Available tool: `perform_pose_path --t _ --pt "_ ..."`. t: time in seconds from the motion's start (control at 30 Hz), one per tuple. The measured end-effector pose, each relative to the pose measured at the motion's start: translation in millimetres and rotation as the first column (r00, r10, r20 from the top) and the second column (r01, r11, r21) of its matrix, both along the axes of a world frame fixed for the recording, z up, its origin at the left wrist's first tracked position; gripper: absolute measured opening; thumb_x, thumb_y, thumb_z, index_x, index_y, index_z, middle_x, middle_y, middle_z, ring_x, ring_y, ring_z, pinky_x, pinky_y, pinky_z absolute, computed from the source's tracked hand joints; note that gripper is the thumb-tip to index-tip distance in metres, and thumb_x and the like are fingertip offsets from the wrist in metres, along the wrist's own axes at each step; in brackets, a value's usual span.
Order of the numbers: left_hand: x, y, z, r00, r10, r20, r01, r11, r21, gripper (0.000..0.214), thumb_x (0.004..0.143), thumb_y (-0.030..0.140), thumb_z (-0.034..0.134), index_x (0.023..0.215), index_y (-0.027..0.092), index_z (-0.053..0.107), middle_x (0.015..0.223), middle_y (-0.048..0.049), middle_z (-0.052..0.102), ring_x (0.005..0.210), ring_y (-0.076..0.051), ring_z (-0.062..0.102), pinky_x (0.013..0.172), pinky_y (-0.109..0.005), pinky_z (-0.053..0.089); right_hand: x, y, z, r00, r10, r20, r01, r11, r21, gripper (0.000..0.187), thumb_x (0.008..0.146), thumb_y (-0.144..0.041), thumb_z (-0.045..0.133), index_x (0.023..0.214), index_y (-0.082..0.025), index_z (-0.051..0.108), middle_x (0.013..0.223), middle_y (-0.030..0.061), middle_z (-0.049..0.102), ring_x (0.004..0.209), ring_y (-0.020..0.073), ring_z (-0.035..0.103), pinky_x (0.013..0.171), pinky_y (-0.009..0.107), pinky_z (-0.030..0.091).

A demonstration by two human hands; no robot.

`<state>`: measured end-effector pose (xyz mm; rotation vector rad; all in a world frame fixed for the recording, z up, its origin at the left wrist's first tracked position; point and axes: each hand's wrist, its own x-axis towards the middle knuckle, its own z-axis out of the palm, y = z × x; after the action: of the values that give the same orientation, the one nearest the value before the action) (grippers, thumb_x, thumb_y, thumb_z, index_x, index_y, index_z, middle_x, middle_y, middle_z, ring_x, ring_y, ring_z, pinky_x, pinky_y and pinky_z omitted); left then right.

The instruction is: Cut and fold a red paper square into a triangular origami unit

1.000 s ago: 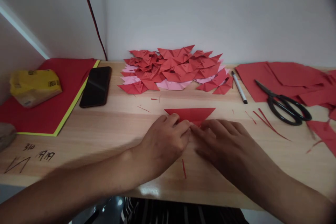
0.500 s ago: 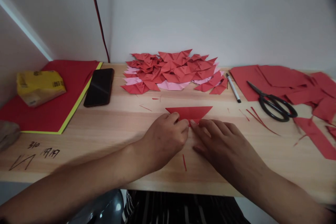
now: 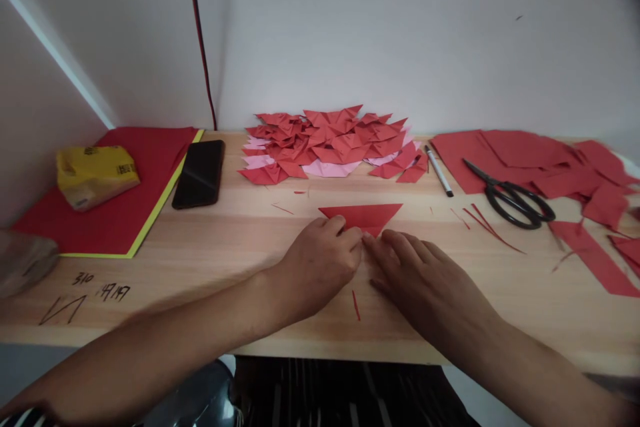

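Observation:
In the head view, a folded piece of red paper (image 3: 367, 213) lies on the wooden table, its long straight edge facing the wall and its narrow lower part under my fingers. My left hand (image 3: 325, 257) has its fingers curled and pressed together on the paper's lower left side. From the other side, my right hand (image 3: 413, 263) holds the paper's lower tip with its fingertips, which almost meet those of my left hand. The fingers hide the lower part of the fold. A thin red paper strip (image 3: 356, 305) lies just below, between the hands.
Many folded red and pink paper pieces (image 3: 333, 140) are heaped by the wall. Rightward lie a marker (image 3: 440, 172), black-handled scissors (image 3: 513, 199) and red paper sheets (image 3: 525, 150). On the left are a phone (image 3: 199, 175), red sheets (image 3: 100, 213) and a yellow packet (image 3: 97, 177).
The camera view has shifted slightly, so the left-hand things appear further right. Both hands stay at the red paper with almost the same hold.

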<state>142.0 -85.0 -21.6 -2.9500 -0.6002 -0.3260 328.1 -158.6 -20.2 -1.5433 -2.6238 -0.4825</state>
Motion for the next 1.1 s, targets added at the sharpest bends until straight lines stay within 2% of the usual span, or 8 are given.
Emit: perform_pose_path --t 0.1,0.27,0.53,0.73,0.97,1.1 --pt "3 -3 1.8 1.000 -0.004 0.022 0.003 1.000 0.016 0.014 0.088 0.012 0.053 0.092 0.009 0.065 0.088 -0.0076 0.060 0.083 -0.023 0.053 0.066 -0.035 0.046 -3 0 2.6 1.000 -0.022 0.020 0.023 1.000 -0.018 0.039 0.086 -0.021 0.057 0.123 -0.007 0.055 0.101 0.0158 0.063 0.087 0.0269 0.061 0.070 0.039 0.053" --pt "9 -7 5.8 0.999 0.007 0.047 -0.009 0.999 0.032 0.011 0.085 0.008 0.054 0.082 0.010 0.064 0.080 -0.0066 0.058 0.076 -0.021 0.053 0.062 -0.034 0.045 -5 2 7.4 0.998 -0.039 0.046 0.044 0.992 -0.121 0.025 0.088 -0.013 0.050 0.112 -0.014 0.059 0.098 0.0112 0.064 0.082 0.0247 0.061 0.065 0.038 0.052" --pt "10 -7 4.9 0.995 0.008 0.097 -0.012 0.999 0.047 0.012 0.086 0.010 0.052 0.078 0.011 0.061 0.077 -0.0059 0.055 0.075 -0.021 0.053 0.062 -0.035 0.044 -4 3 7.7 0.997 -0.007 -0.083 0.002 0.998 -0.063 0.020 0.086 -0.009 0.048 0.101 -0.016 0.060 0.099 0.0108 0.064 0.084 0.0251 0.061 0.066 0.038 0.054" --pt "10 -5 2.6 0.994 0.025 0.104 -0.030 0.999 0.043 0.010 0.086 0.009 0.054 0.090 0.008 0.063 0.084 -0.0074 0.059 0.084 -0.023 0.054 0.069 -0.036 0.046 1 7 8.0 0.996 -0.001 -0.092 -0.005 0.998 -0.060 0.030 0.085 -0.012 0.052 0.115 -0.012 0.056 0.095 0.0094 0.063 0.080 0.0236 0.061 0.064 0.038 0.053" --pt "9 -1 0.7 0.996 0.005 0.089 -0.010 0.999 0.051 0.013 0.089 0.011 0.052 0.084 0.011 0.064 0.080 -0.0058 0.060 0.082 -0.021 0.054 0.073 -0.037 0.045 9 7 3.1 0.998 0.018 -0.066 -0.021 0.999 -0.042 0.025 0.086 -0.013 0.053 0.110 -0.010 0.057 0.101 0.0121 0.063 0.089 0.0252 0.061 0.068 0.038 0.052" --pt "10 0 1.1 0.997 0.000 0.073 -0.004 0.998 0.055 0.013 0.088 0.010 0.052 0.084 0.010 0.064 0.079 -0.0061 0.060 0.083 -0.021 0.055 0.074 -0.037 0.046 12 5 -1.4 0.999 0.020 -0.050 -0.021 1.000 -0.021 0.030 0.087 -0.017 0.053 0.116 -0.011 0.054 0.105 0.0128 0.063 0.093 0.0251 0.060 0.073 0.038 0.049"
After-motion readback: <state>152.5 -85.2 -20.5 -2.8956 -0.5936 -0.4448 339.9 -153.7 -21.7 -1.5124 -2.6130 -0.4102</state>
